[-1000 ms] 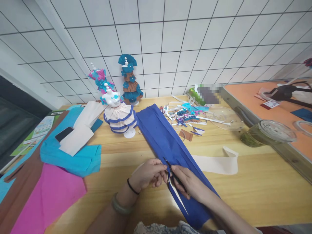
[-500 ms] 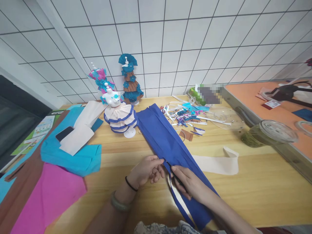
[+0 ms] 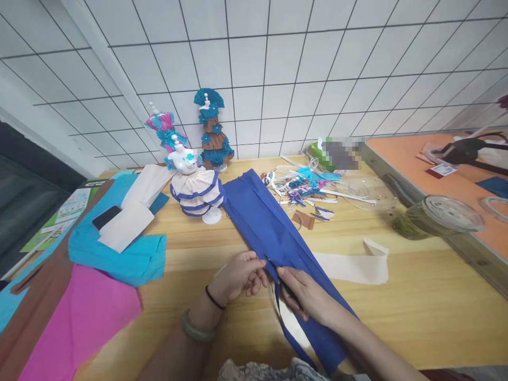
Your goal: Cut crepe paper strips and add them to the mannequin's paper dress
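A long sheet of blue crepe paper [image 3: 260,217] lies slantwise across the table in front of me. My left hand [image 3: 248,272] pinches its left edge between thumb and finger. In my right hand [image 3: 299,291] is a pair of dark scissors [image 3: 270,261], its blades at the paper beside my left fingertips; the handles are mostly hidden by my fingers. A narrow blue strip [image 3: 291,338], parted from the sheet's edge, hangs down toward me below the scissors. Left of the sheet's far end stands a small white dress form [image 3: 184,159] in a cream ruffled skirt with blue bands.
Two more dressed forms, one teal and brown [image 3: 214,132], stand by the tiled wall. Paper scraps [image 3: 305,188] lie in a heap behind. A cream strip [image 3: 353,267] and a clear jar [image 3: 436,217] are at right. Turquoise [image 3: 138,262] and magenta paper [image 3: 87,317] lie left.
The scissors and my right hand have shifted very slightly up and left along the blue paper's edge. My left hand keeps its pinch in nearly the same place.
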{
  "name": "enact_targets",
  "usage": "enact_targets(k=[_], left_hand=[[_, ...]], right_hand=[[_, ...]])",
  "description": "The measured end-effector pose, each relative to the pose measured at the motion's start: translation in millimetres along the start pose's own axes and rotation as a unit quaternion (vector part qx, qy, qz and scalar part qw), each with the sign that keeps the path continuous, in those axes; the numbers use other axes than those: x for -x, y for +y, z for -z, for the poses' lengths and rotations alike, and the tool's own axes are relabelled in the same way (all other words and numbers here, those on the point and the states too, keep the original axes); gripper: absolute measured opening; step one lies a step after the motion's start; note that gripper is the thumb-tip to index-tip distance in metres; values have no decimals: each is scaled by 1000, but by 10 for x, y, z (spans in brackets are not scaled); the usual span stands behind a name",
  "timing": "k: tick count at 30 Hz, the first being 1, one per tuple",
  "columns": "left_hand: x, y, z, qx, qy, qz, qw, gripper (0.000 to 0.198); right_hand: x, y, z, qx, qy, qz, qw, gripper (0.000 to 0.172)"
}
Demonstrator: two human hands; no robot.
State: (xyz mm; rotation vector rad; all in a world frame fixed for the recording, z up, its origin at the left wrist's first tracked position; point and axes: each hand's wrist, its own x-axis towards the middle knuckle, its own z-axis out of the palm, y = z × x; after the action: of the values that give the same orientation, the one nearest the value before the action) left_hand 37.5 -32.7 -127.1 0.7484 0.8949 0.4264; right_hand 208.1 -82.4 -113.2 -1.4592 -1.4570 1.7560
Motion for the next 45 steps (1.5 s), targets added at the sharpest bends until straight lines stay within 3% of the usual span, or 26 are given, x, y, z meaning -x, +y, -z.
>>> enact_targets(k=[45], left_hand=[[35, 37, -35, -11, 15, 18, 1000, 28]], right_hand=[[-136, -151, 25, 26, -22, -15, 999, 44]])
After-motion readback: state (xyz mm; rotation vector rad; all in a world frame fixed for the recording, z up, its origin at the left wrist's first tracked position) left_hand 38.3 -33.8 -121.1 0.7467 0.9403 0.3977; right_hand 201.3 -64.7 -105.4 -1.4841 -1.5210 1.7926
